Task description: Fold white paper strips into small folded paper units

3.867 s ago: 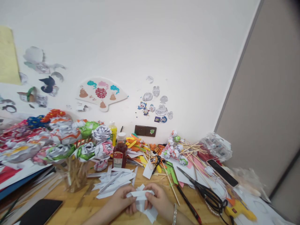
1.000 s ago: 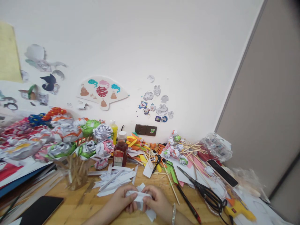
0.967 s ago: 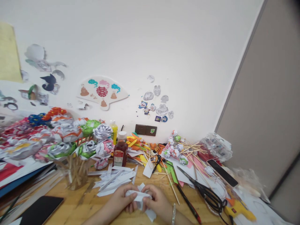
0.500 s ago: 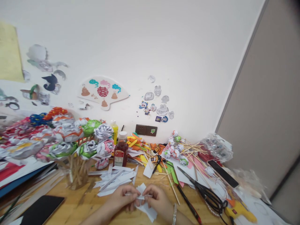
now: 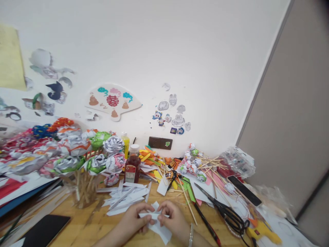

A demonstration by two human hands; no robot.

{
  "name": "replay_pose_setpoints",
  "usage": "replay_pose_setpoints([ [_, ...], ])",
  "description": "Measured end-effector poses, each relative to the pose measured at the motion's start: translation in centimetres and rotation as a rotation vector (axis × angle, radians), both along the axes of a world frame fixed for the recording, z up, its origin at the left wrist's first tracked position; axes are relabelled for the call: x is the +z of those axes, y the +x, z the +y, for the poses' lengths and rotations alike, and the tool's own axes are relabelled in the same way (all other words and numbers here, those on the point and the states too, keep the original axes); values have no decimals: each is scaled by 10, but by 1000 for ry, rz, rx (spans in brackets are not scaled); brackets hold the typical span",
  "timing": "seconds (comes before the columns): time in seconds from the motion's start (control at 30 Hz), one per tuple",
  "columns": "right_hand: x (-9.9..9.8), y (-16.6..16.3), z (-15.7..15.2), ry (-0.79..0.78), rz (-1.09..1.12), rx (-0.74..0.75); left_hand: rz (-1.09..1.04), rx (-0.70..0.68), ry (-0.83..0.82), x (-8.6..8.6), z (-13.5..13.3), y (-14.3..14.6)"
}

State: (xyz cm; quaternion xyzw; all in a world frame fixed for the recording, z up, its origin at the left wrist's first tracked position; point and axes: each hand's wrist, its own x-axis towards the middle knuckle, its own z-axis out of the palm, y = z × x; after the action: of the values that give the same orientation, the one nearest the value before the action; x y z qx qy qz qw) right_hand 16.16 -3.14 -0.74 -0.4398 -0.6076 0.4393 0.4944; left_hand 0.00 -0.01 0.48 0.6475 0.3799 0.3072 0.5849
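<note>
Low in the middle of the head view, several white paper strips point(image 5: 162, 230) cross one another between my hands. My left hand point(image 5: 138, 216) pinches the left end of the crosswise strip between thumb and fingers. From the other side my right hand point(image 5: 171, 216) pinches the same strip near its right end. One strip end sticks up behind the fingers and another slants down toward the table edge. Just beyond my left hand lies a loose pile of cut white paper strips point(image 5: 125, 199).
Paper flowers on sticks stand in a clear container point(image 5: 83, 197) at left, beside a red sauce bottle point(image 5: 132, 164). To the right lie black scissors point(image 5: 226, 212), a red-and-black pen point(image 5: 207, 223), a yellow glue gun point(image 5: 264, 233) and a phone point(image 5: 244, 190). A dark tablet point(image 5: 46, 230) lies at front left.
My fingers have shifted slightly outward along the crosswise strip, so more of it shows flat between my thumbs. The things around have not moved.
</note>
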Motion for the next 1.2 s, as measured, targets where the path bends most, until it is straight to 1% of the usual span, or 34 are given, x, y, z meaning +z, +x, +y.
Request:
replay_pose_setpoints([
  [0.1,-7,3,3,15,-29,0,-6,17,1,-1,1,1],
  [0.23,-14,5,5,28,26,16,-20,47,-53,0,4,0],
  [0.33,-12,4,4,23,66,40,-59,37,-66,0,6,0],
  [0.47,-8,3,3,18,57,46,-100,27,-72,-2,7,0],
  [0.63,-14,4,6,-49,-25,59,-107,3,-104,-1,9,-3],
  [0.77,-20,4,8,-84,-42,32,-66,-16,-116,1,6,-2],
  [0.9,-16,3,7,-91,-103,35,-84,39,-67,0,4,0],
  [1.07,-10,4,3,-53,-184,58,-150,-1,-56,0,3,-1],
  [1.2,-9,6,1,-8,-250,58,-131,51,-52,0,1,-1],
])
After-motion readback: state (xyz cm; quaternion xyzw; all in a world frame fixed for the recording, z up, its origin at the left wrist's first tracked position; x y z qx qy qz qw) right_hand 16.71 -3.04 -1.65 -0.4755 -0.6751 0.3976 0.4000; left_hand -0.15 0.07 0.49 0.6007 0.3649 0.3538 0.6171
